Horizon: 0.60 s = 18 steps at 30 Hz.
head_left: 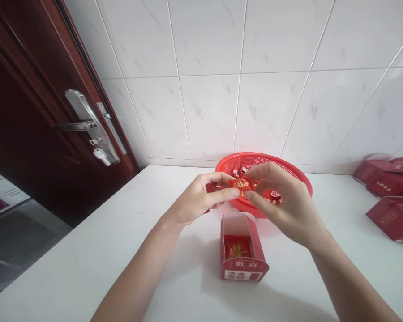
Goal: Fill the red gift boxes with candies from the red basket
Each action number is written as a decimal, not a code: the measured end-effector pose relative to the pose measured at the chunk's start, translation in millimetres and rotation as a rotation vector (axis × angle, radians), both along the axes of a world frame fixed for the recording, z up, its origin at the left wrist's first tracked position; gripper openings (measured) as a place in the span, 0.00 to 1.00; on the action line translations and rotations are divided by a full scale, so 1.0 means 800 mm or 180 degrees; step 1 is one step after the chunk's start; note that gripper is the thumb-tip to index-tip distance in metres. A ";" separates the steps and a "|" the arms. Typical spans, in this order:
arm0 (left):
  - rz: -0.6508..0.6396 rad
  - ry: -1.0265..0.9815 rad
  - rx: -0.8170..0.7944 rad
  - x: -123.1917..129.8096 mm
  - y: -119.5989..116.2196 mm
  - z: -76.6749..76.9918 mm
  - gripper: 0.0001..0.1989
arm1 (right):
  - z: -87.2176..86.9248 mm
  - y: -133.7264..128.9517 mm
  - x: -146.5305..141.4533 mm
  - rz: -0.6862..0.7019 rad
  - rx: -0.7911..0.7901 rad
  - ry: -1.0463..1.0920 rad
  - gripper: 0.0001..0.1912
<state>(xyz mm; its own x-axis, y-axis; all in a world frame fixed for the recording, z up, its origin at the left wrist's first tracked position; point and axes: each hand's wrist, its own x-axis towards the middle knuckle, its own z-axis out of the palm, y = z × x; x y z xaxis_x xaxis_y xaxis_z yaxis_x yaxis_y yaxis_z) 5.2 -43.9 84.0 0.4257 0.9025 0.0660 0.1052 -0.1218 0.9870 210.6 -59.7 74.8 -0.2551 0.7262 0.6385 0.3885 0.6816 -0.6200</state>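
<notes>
Between the fingertips of both hands is a small red wrapped candy (241, 184) with gold characters. My left hand (201, 194) grips its left end with thumb and fingers; something dark red also shows behind those fingers, too hidden to name. My right hand (284, 203) pinches the candy's right end. Below them, an open dark red gift box (243, 264) stands on the white table, with a red packet (237, 248) with gold print inside. Just behind the hands sits a red plastic basket (307, 181) holding several wrapped candies (273, 195), partly covered by my right hand.
Several dark red gift boxes (389, 219) lie at the table's right side. The white table (134, 210) meets a tiled wall (208, 112) at the back. On the left is a dark wooden door (27, 112) with a metal handle (77, 126) and keys (101, 155).
</notes>
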 end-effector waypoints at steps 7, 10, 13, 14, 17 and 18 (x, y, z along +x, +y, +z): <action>0.0112 0.0283 0.0282 -0.002 -0.003 0.004 0.13 | 0.009 0.003 0.002 0.0415 -0.0687 0.0544 0.08; -0.0018 0.0304 0.0418 -0.005 -0.002 0.005 0.12 | 0.014 0.005 0.007 0.0725 -0.1133 0.0808 0.08; -0.0178 0.0445 0.0596 -0.010 -0.003 0.007 0.09 | 0.016 0.007 0.010 0.0885 -0.1308 0.0853 0.08; -0.0176 0.0521 0.0644 -0.012 -0.003 0.009 0.09 | 0.015 0.007 0.011 0.0860 -0.1272 0.0812 0.08; 0.0141 0.0641 0.0689 -0.020 -0.003 0.013 0.11 | 0.012 0.007 0.011 0.0573 -0.0908 0.0308 0.06; 0.0289 0.0602 0.0672 -0.022 -0.003 0.015 0.12 | 0.011 0.007 0.011 0.0533 -0.0833 -0.0010 0.05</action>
<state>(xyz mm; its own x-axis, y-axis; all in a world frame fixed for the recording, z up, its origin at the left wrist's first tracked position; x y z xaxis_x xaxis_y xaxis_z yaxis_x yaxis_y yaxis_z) -12.6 -46.2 95.7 0.3664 0.9121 0.1837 0.3046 -0.3042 0.9026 219.3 -54.5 83.6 -0.3868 0.8135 0.4344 0.2864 0.5537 -0.7819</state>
